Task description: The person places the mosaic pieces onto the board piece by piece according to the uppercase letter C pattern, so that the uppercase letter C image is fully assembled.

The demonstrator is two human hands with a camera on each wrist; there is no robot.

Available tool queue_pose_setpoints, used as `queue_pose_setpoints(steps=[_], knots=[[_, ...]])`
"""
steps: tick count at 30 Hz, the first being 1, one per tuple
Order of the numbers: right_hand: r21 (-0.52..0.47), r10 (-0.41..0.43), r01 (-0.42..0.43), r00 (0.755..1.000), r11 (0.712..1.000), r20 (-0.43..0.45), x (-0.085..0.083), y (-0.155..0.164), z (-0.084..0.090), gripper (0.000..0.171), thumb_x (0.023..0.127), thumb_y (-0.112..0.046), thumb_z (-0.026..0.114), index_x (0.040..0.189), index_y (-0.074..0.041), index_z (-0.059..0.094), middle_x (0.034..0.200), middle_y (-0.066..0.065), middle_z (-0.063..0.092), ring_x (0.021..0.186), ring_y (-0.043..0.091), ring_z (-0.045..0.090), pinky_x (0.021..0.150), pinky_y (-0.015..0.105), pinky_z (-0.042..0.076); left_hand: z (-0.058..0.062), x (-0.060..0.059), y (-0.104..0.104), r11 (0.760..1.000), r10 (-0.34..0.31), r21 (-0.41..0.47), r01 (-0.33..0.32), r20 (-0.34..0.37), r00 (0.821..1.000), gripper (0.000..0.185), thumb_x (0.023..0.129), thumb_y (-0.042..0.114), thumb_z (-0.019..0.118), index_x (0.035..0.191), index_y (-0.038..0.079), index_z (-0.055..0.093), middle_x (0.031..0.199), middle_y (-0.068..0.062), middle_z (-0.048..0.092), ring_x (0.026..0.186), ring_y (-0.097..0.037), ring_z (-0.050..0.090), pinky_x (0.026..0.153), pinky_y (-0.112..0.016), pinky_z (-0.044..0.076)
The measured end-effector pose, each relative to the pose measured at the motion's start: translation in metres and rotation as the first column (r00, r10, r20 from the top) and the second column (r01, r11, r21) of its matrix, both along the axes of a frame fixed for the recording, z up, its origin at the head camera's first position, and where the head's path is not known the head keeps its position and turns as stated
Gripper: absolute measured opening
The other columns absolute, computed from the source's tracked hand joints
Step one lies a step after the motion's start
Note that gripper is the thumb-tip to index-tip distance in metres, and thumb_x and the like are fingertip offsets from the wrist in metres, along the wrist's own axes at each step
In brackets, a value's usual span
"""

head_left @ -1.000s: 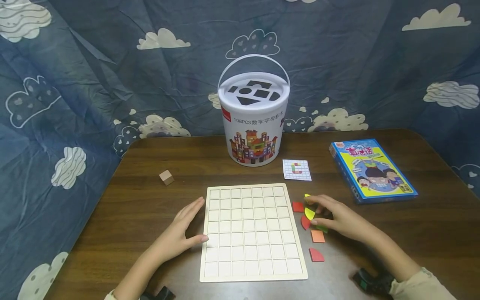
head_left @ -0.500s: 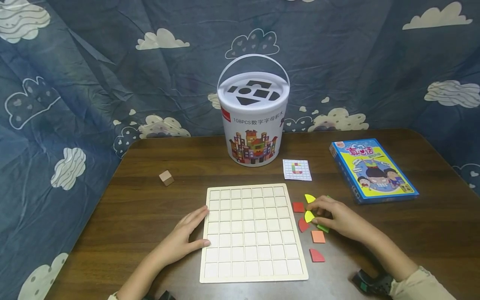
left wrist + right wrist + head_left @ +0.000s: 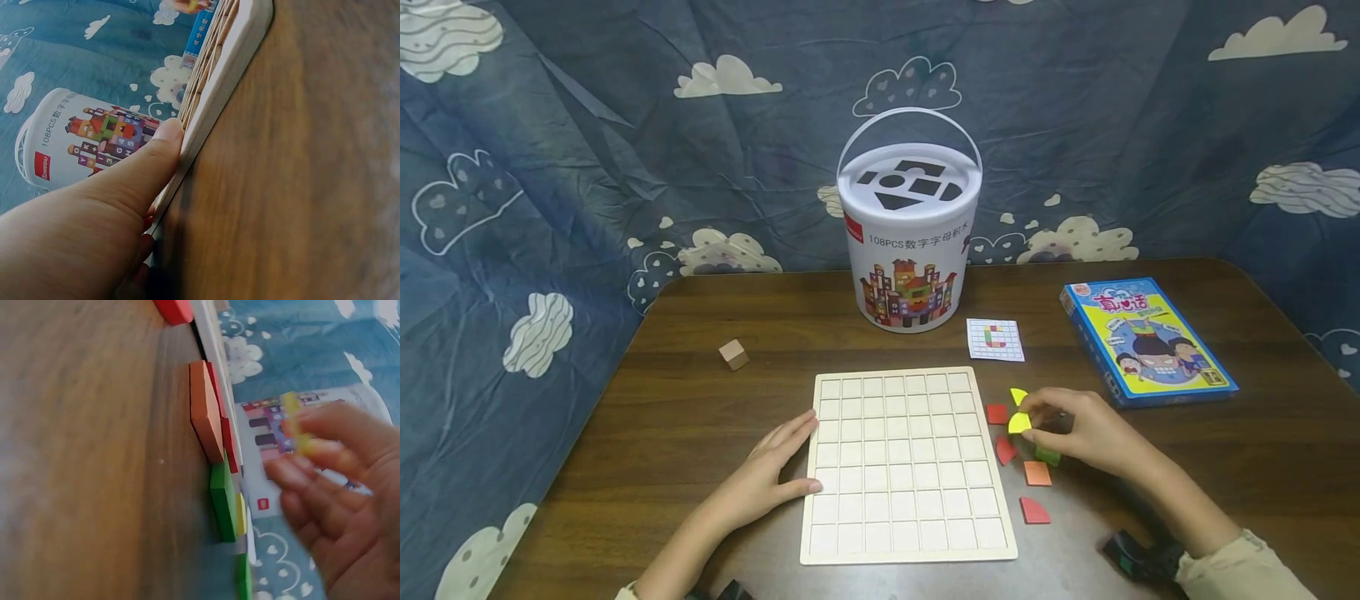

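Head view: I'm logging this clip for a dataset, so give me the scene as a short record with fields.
Left hand: left hand rests against the left edge of the grid board
Right hand: right hand pinches a yellow piece lifted above the table
Loose pieces: red square, orange square, red quarter-round
Behind: white bucket, pattern card, blue box, wooden cube

two hands (image 3: 767,471) (image 3: 1078,429); one grid board (image 3: 906,462); one white bucket (image 3: 910,242); one pattern card (image 3: 996,339); one blue box (image 3: 1146,337); one wooden cube (image 3: 733,354); three red pieces (image 3: 997,413) (image 3: 1005,450) (image 3: 1033,511); two yellow pieces (image 3: 1017,395) (image 3: 1018,423); one orange piece (image 3: 1037,473)
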State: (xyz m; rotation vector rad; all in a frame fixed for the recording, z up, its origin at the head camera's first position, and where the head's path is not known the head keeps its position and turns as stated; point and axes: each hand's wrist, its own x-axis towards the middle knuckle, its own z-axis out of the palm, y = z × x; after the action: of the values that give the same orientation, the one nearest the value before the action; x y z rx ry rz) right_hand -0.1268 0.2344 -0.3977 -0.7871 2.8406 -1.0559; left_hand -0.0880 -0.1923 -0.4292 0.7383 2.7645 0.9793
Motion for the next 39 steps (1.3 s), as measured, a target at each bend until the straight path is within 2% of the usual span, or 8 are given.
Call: queue_pose_setpoints(steps=[5,13,17,20,25,29,33,39], knots=[[-0.067,-0.002,-0.004,0.995,0.998,-0.099,-0.002,-0.017,0.013,0.026,0.072,-0.017,0.076,0.095,-0.016,0.063,0.083,-0.013,0.060,0.072,0.007,0.057,0.066,0.035,0.049,0.000,0.000,0.000,1.000,-0.002,-0.004,0.002,-0.013,1.000,0.079,0.079,0.049,0.061,0.142,0.013,0.028,0.147,0.001,0.021,0.130,-0.033,0.020,0.098,-0.056,0.022],[-0.175,0.045,-0.068,0.990,0.982,-0.131,-0.010,-0.072,0.036,0.025,0.075,-0.016,0.074,0.097,-0.013,0.063,0.085,-0.010,0.061,0.077,0.006,0.057,0.071,0.039,0.049,0.000,-0.001,0.000,1.000,-0.001,-0.009,0.001,-0.017,1.000,0.079,0.079,0.047,0.062,0.142,0.013,0.029,0.146,0.002,0.022,0.130,-0.028,0.022,0.099,-0.054,0.024],[-0.216,0.067,-0.094,0.990,0.972,-0.125,-0.017,-0.103,0.040,0.023,0.079,-0.022,0.070,0.099,-0.012,0.062,0.086,-0.009,0.061,0.079,0.005,0.057,0.072,0.038,0.048,0.000,-0.002,0.000,1.000,0.001,-0.010,-0.001,-0.024,1.000,0.079,0.079,0.048,0.062,0.142,0.013,0.029,0.146,0.001,0.023,0.130,-0.027,0.022,0.098,-0.053,0.024],[-0.245,0.083,-0.103,0.993,0.964,-0.089,-0.022,-0.124,0.035,0.023,0.080,-0.023,0.069,0.099,-0.012,0.062,0.087,-0.008,0.060,0.079,0.005,0.057,0.071,0.035,0.049,-0.001,-0.002,0.000,1.000,0.002,-0.013,-0.002,-0.022,1.000,0.080,0.078,0.050,0.061,0.142,0.013,0.029,0.146,0.000,0.023,0.130,-0.027,0.022,0.098,-0.054,0.024],[-0.272,0.134,-0.131,0.991,0.953,-0.010,-0.031,-0.147,0.017,0.020,0.080,-0.015,0.069,0.097,-0.007,0.062,0.083,-0.005,0.059,0.075,0.007,0.057,0.067,0.026,0.049,-0.001,-0.001,0.000,1.000,0.004,-0.011,-0.004,-0.016,1.000,0.080,0.078,0.050,0.061,0.141,0.013,0.029,0.146,0.001,0.023,0.130,-0.026,0.022,0.098,-0.053,0.024],[-0.243,0.175,-0.161,0.984,0.957,0.039,-0.041,-0.155,0.000,0.020,0.078,-0.009,0.070,0.095,-0.002,0.061,0.077,-0.004,0.058,0.070,0.008,0.054,0.063,0.020,0.047,0.000,-0.001,0.000,1.000,0.005,-0.005,-0.005,-0.014,1.000,0.080,0.078,0.049,0.062,0.141,0.012,0.030,0.146,0.001,0.023,0.130,-0.026,0.022,0.099,-0.053,0.024],[-0.181,0.180,-0.162,0.980,0.970,0.089,-0.047,-0.158,-0.011,0.019,0.077,-0.009,0.070,0.094,-0.003,0.061,0.075,-0.004,0.056,0.068,0.009,0.052,0.061,0.021,0.046,0.000,-0.001,0.001,1.000,0.003,-0.006,-0.003,-0.016,1.000,0.080,0.078,0.047,0.063,0.141,0.011,0.030,0.146,0.000,0.023,0.130,-0.026,0.023,0.099,-0.053,0.024],[-0.117,0.174,-0.164,0.982,0.979,0.075,-0.050,-0.159,-0.018,0.019,0.077,-0.012,0.072,0.092,-0.006,0.062,0.073,-0.005,0.052,0.067,0.009,0.048,0.059,0.022,0.043,0.000,-0.001,0.001,1.000,0.010,-0.009,-0.010,-0.016,1.000,0.079,0.078,0.047,0.063,0.141,0.012,0.030,0.146,0.002,0.023,0.130,-0.025,0.023,0.099,-0.052,0.025]])
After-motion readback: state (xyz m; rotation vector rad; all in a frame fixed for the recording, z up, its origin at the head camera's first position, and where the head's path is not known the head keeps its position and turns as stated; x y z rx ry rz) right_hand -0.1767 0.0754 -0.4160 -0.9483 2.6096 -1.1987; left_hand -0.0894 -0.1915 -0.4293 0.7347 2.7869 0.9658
